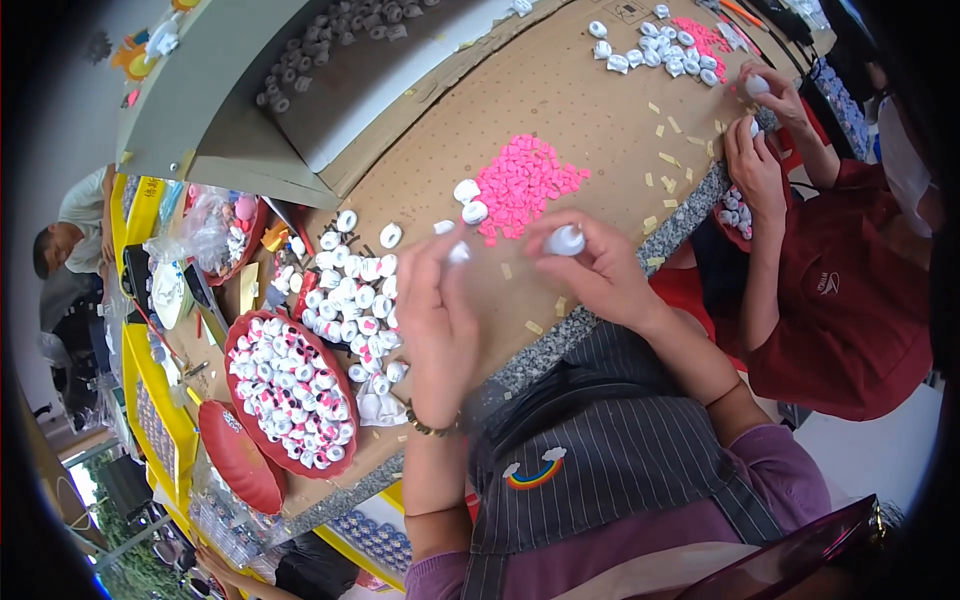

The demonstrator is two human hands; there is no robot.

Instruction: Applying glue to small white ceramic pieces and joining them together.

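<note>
The right hand pinches a white piece at five o'clock from the pink pile, where a slackened pinch could drop it; the left hand, at seven o'clock, blurs too much for me to tell its grip.

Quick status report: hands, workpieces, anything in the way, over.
Left hand, blurred, at a small white piece. Right hand gripping a rounded white object. Pink pieces heaped near both hands; nothing visibly blocking either.
</note>
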